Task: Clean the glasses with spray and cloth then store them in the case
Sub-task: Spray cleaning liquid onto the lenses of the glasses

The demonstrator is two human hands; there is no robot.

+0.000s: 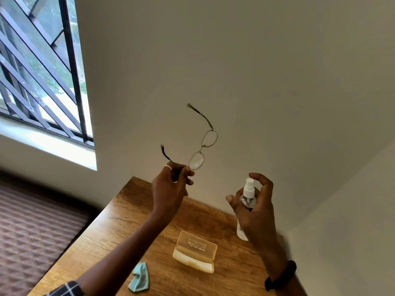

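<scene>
I have open air between my left grip (171, 189) and right grip (254, 208); only the bottle (248, 193) held in the right one edges into it. The glasses (203, 146) rise from the left grip toward the wall (256, 71), arms spread, barring the way higher up. Below, the open case (194, 253) fills the middle of the table (128, 221) and the cloth (139, 276) lies near the front. Bare wood runs behind the case. A side wall (342, 210) hems in the right edge.
</scene>
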